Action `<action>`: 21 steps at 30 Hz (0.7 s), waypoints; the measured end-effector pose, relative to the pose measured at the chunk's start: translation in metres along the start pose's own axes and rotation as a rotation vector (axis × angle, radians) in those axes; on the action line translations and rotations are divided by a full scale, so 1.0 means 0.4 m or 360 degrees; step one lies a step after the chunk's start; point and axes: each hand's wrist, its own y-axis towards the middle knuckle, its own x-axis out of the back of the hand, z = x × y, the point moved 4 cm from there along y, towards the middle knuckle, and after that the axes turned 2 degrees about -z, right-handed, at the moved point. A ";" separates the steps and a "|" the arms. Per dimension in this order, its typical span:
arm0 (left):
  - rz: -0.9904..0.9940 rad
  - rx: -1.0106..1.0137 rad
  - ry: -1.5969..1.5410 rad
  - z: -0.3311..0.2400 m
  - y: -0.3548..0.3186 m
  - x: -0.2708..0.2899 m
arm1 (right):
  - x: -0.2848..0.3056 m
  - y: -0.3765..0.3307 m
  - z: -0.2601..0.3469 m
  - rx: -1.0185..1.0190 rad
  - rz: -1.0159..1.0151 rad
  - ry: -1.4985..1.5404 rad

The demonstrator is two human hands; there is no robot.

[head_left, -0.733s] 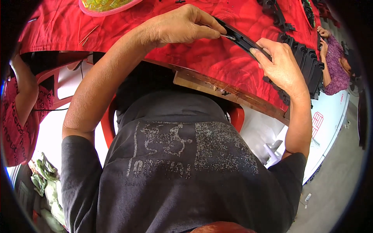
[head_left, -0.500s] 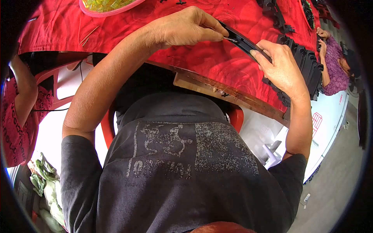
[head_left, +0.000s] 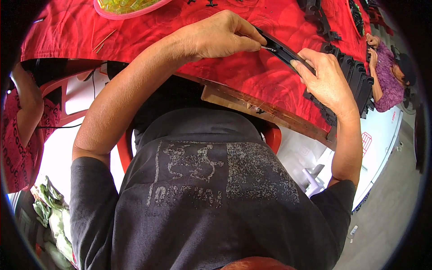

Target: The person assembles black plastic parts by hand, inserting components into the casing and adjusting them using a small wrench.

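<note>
A long, narrow black plastic channel strip [head_left: 280, 50] is held aslant above the red tablecloth, its hollow side partly facing me. My left hand [head_left: 227, 37] is closed at its upper left end, thumb and fingers pinched together. A small shiny metal-looking piece [head_left: 269, 47] shows inside the channel beside that thumb; what it is, and whether the thumb grips it, I cannot make out. The lower right part of the strip is gripped by my right hand [head_left: 326, 78], its thumb along the near side. My right fingers partly hide that end.
Similar black plastic strips [head_left: 360, 76] lie in a row at the right, with more black parts [head_left: 317, 18] behind. A pink-rimmed bowl [head_left: 135, 16] holds yellow translucent pieces. Thin sticks [head_left: 104, 40] lie at the left. Other people sit at both sides; a wooden table edge [head_left: 265, 108] runs before me.
My left hand has shifted slightly down and right, its thumb a little further along the channel. My right hand has barely moved and keeps its hold on the strip.
</note>
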 end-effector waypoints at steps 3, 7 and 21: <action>-0.0017 0.0019 0.0017 -0.004 -0.003 0.003 | -0.002 0.000 -0.002 0.0064 -0.0024 0.0009; 0.0006 0.0071 -0.0006 -0.004 -0.005 0.001 | -0.001 0.000 0.000 0.0074 -0.0035 0.0006; -0.0080 -0.0004 0.0145 0.002 -0.011 -0.007 | 0.000 0.000 0.003 0.0102 -0.0042 0.0003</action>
